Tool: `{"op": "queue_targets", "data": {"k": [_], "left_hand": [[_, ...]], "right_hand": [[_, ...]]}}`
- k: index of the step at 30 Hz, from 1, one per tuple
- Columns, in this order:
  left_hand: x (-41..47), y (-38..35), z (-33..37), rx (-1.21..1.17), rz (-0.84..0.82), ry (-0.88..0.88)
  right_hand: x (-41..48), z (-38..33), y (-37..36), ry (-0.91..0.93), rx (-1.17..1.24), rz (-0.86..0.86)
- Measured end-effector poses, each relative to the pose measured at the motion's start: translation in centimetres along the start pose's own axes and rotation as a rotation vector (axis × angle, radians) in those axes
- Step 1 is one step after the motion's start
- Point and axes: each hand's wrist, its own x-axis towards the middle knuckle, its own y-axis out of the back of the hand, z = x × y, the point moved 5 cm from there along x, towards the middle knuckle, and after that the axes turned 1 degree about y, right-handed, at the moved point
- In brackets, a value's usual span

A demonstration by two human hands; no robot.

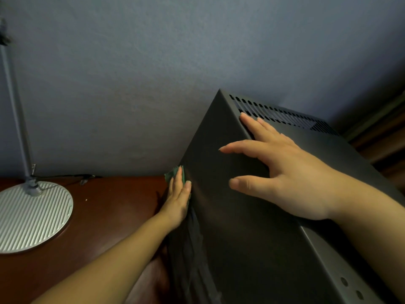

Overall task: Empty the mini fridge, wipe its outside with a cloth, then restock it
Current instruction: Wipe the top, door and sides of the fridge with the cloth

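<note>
The black mini fridge (pixel 230 227) fills the lower right, seen from above, with a row of vent slots along its back top edge. My left hand (pixel 178 200) presses a green cloth (pixel 173 173) flat against the fridge's left side wall, near its rear lower corner; only the cloth's tip shows past my fingertips. My right hand (pixel 282 172) lies spread over the top left edge of the fridge, fingers apart, thumb down on the side wall, holding nothing. The fridge's door and inside are out of sight.
The fridge stands on a reddish-brown wooden surface (pixel 105 216). A silver ribbed lamp base (pixel 30 216) with its pole sits at the left, a thin cable running behind it. A blue-grey wall (pixel 153 73) rises close behind the fridge.
</note>
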Motion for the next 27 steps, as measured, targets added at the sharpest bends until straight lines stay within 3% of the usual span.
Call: {"op": "queue_targets", "data": {"k": [7, 13, 19, 27], "left_hand": [[-4.0, -1.4, -1.7, 0.0, -0.055, 0.07], [-6.9, -2.7, 2.0, -0.042, -0.113, 0.005], [-6.9, -2.6, 2.9, -0.024, -0.075, -0.055], [-8.7, -3.4, 3.5, -0.076, -0.029, 0.031]], "right_hand": [[0.0, -0.1, 0.0, 0.001, -0.016, -0.005], [0.2, -0.1, -0.1, 0.002, -0.014, 0.007], [0.0, -0.1, 0.0, -0.006, -0.013, 0.008], [-0.1, -0.3, -0.1, 0.0, -0.017, 0.03]]}}
